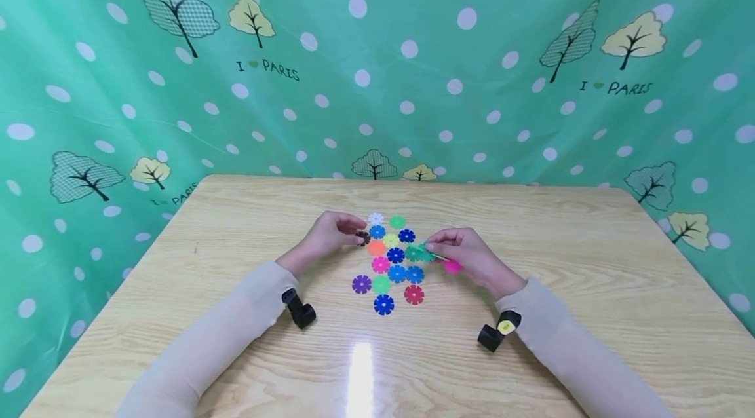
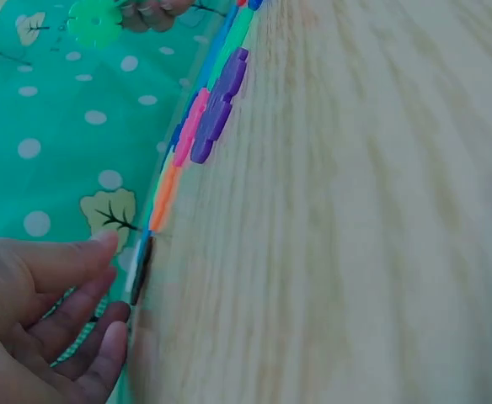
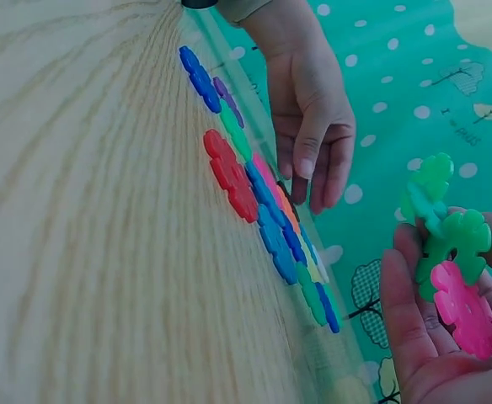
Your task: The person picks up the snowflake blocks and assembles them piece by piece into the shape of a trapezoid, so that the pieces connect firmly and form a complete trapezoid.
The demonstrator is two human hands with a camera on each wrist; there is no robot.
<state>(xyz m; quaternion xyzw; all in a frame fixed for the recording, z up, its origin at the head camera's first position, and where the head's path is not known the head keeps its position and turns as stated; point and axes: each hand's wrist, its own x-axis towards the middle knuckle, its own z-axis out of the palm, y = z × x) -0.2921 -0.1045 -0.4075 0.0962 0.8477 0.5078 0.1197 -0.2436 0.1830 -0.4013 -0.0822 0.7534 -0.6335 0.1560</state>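
Note:
Flower-shaped plastic snowflake discs in many colours lie flat in a loose group, among them a purple disc (image 1: 362, 284), a red disc (image 1: 414, 294) and an orange disc (image 1: 376, 247). My left hand (image 1: 333, 236) is at the group's left side, its fingertips right by a dark brown disc (image 1: 364, 238) and its fingers loosely bent. Above the right side, my right hand (image 1: 466, 253) holds a small cluster of joined snowflake discs. Green discs (image 3: 455, 240) and a pink disc (image 3: 465, 310) show in that cluster in the right wrist view.
The discs lie on a light wood-grain table (image 1: 248, 365). Behind it hangs a green cloth (image 1: 407, 77) with white dots and printed trees. Black wrist cameras (image 1: 301, 310) are strapped to both sleeves. A bright reflection crosses the near tabletop.

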